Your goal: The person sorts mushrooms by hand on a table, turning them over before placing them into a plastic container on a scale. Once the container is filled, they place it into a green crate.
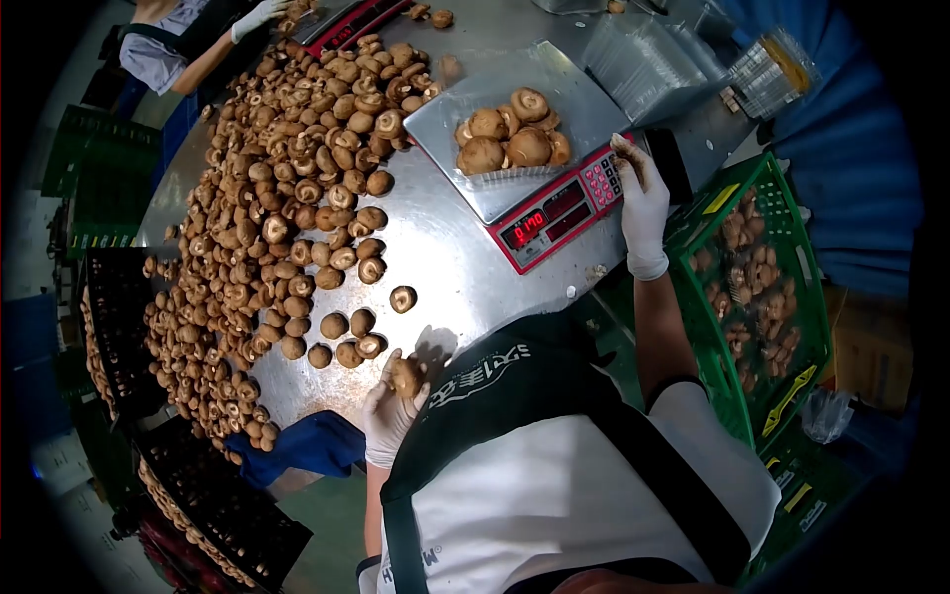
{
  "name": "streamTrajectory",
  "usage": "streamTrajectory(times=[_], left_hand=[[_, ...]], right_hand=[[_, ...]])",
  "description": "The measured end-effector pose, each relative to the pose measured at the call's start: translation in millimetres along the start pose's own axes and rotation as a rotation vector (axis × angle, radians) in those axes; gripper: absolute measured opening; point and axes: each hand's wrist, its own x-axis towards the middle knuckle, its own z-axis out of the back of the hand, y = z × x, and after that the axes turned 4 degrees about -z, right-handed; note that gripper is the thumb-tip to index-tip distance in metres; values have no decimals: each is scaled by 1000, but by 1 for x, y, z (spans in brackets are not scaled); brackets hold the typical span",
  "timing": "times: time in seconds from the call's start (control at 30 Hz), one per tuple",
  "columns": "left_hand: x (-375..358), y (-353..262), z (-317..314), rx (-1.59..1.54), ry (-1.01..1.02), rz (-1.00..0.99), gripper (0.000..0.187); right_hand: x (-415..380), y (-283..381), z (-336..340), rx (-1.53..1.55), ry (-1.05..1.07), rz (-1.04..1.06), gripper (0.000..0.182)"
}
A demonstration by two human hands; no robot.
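Mushroom (404, 377), single, brown-capped: gripped in the gloved left hand (391, 411), fingers closed round it, at the near edge of the steel table (450, 267), close against the person's dark apron (534, 396). Gloved right hand (641, 203): resting at the right end of the red-faced scale (554, 213), fingertips on or just above the keypad (601, 182); it appears to hold nothing, though whether a key is being pressed cannot be told. Scale pan: bears a clear tray of mushrooms (510, 139), several large caps piled in it; the display is lit, digits too small to read with confidence. Loose mushroom heap (287, 188): spread over the left and far parts of the table, thinning to scattered single caps nearer the person. Blue cloth (307, 441): at the near left table edge. Green crate (757, 287): to the right, below table level, holding more mushrooms. Stacked clear trays (643, 64): far right of the scale. Second person's gloved hand (259, 15): far left, at the heap. Handling note, as a judgement: the held cap is best set lightly atop the tray without pressing the pan, right hand clear of the platform so the reading settles true.
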Motion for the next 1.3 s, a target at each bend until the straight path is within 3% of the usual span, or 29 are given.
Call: streamTrajectory(times=[0.23,0.73,0.8,0.93,1.07,1.13,1.23,1.3], left_hand=[[-1,-3,-23,340,17,-64,75],[50,7,-68,950,59,-390,59],[66,11,-60,1015,131,-488,57],[107,21,-72,1711,201,-749,61],[164,49,-33,2131,271,-647,70],[167,48,-35,2062,298,-643,81],[158,40,-50,2029,251,-713,101],[162,34,-59,1914,211,-732,87]], right_hand=[[-2,8,-12,87,27,-48,29],[12,17,-28,-21,163,202,28],[13,16,-29,-33,154,134,29],[17,9,-30,37,149,73,29],[35,7,-30,-29,124,146,29],[49,12,-28,-54,109,198,28],[77,17,-29,58,86,87,29],[101,6,-35,60,106,26,32]])
